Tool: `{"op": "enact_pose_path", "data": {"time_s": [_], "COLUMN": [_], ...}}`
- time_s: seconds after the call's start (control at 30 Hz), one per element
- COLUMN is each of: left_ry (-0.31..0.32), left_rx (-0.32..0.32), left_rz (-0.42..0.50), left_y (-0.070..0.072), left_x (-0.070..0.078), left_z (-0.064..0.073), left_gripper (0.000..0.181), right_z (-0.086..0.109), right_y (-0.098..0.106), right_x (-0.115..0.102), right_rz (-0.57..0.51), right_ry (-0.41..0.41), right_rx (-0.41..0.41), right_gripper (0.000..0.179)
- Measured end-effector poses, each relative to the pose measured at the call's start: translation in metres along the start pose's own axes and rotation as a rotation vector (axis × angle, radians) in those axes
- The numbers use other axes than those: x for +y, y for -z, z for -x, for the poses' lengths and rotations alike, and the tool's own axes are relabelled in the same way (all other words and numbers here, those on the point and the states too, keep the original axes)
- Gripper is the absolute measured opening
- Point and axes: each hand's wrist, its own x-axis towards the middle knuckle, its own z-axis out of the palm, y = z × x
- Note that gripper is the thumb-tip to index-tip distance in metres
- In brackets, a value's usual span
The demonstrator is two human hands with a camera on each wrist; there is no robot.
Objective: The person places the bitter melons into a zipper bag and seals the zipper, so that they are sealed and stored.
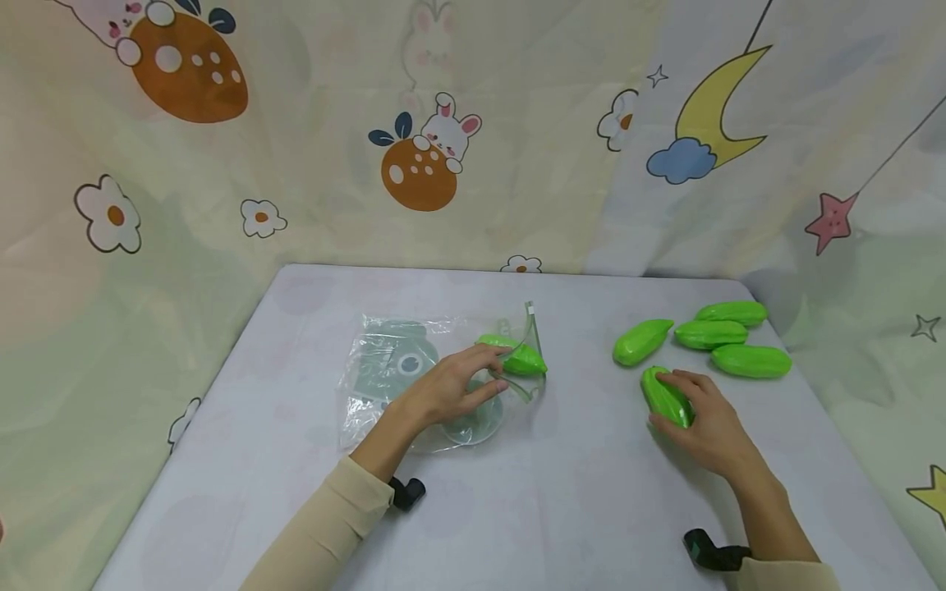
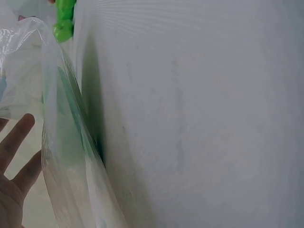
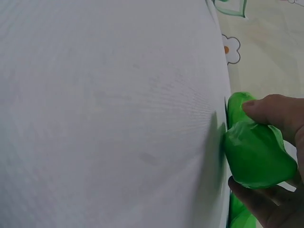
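Observation:
A clear zip bag (image 1: 399, 377) with a pale green printed figure lies flat on the table, its mouth facing right. One glossy green toy vegetable (image 1: 523, 359), long and ridged, lies inside at the mouth. My left hand (image 1: 461, 382) rests over the bag with fingers spread at the parted mouth; in the left wrist view its straight fingers (image 2: 18, 137) show beside the bag's film (image 2: 64, 128). My right hand (image 1: 705, 419) grips another green toy vegetable (image 1: 661, 398) between thumb and fingers, close over the table. In the right wrist view that vegetable (image 3: 259, 156) hides part of the fingers.
Beyond my right hand lie several more green toy vegetables (image 1: 641, 342), three of them bunched near the table's right edge. The white-covered table (image 1: 473, 525) meets a patterned cloth backdrop (image 1: 517, 180). Black wrist devices (image 1: 715, 552) sit at both cuffs.

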Motion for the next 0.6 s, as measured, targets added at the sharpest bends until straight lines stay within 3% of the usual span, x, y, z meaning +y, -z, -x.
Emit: {"op": "enact_pose_path", "data": {"time_s": [0.17,0.33,0.6], "left_ry": [-0.002,0.001,0.001], "left_rx": [0.000,-0.004,0.008], "left_rz": [0.005,0.002,0.003], "left_y": [0.000,0.000,0.000], "left_x": [0.001,0.001,0.002], "left_z": [0.000,-0.001,-0.001], "left_gripper": [0.012,0.012,0.012], "right_z": [-0.003,-0.006,-0.014], "right_y": [0.002,0.005,0.004], "right_x": [0.000,-0.002,-0.006], "right_rz": [-0.004,-0.015,-0.013], "right_ry": [0.008,0.024,0.125], "right_rx": [0.014,0.081,0.163], "right_gripper": [0.065,0.068,0.073]}}
